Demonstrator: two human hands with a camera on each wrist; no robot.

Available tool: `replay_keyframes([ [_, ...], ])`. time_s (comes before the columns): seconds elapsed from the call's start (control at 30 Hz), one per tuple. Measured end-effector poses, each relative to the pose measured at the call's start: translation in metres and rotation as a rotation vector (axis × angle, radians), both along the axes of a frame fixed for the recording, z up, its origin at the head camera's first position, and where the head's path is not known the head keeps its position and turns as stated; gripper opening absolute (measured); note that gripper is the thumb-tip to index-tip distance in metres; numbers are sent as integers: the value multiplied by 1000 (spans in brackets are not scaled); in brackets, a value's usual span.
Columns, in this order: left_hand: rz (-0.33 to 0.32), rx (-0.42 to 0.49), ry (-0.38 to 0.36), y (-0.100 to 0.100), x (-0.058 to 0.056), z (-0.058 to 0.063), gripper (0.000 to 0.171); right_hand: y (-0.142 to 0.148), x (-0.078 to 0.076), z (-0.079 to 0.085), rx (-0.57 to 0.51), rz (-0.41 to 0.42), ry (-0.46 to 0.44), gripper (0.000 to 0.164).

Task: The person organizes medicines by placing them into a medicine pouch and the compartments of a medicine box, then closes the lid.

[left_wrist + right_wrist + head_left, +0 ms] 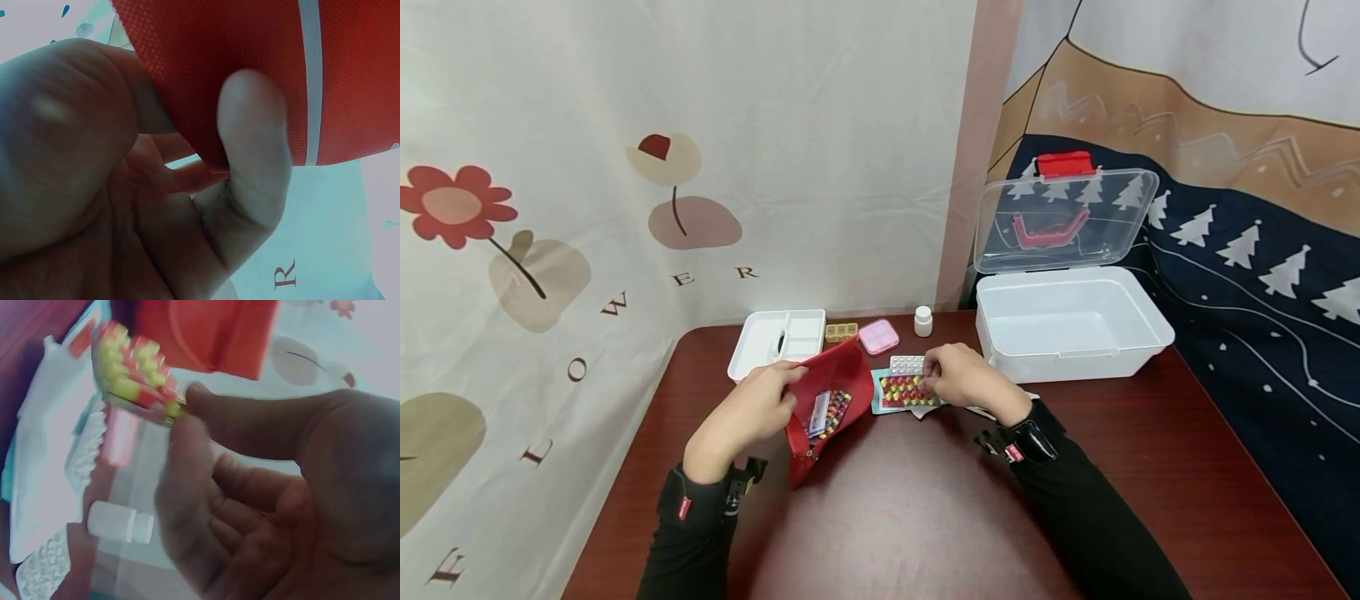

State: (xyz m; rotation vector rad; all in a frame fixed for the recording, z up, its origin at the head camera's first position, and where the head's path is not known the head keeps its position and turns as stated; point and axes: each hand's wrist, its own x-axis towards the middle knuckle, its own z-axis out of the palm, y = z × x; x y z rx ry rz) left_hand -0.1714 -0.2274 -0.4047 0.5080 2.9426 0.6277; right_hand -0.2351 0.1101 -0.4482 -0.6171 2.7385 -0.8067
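Observation:
My left hand (758, 402) grips the upper left edge of a red fabric pouch (844, 367), which gapes open toward me. A blister pack of dark and orange capsules (837, 410) and a pale labelled packet (818, 415) show inside it. My right hand (964, 381) pinches the edge of a blister pack of red and yellow capsules (134, 372) between thumb and index finger. This pack is tilted above the other packs in the right wrist view. Beneath it lie a blue-and-white packet (877, 403) and a white blister pack (906, 364).
Behind the pouch lie a white compartment tray (747, 354), a yellow pill case (841, 332) and a pink case (878, 336). A white bottle (923, 322) stands farther right. At the back right is a white storage box (1075, 369), its clear lid (1112, 217) raised.

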Motion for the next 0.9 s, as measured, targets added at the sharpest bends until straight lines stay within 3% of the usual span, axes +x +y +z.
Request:
replay_keyframes([
  [0.13, -4, -4, 10, 0, 0, 0, 46, -1, 5, 9, -127, -41, -2, 7],
  [0.4, -6, 0, 9, 1, 0, -1, 47, -6, 12, 15, -320, -88, -115, 15],
  [0.6, -11, -2, 11, 1, 0, -1, 47, -6, 17, 22, -360, -141, -153, 20],
  [0.73, -10, 0, 4, 1, -1, -2, 47, -6, 19, 26, -354, -138, -126, 21],
  [0.9, 1, 17, -12, 2, -1, -1, 49, -22, 19, 19, -363, -96, -135, 28],
])
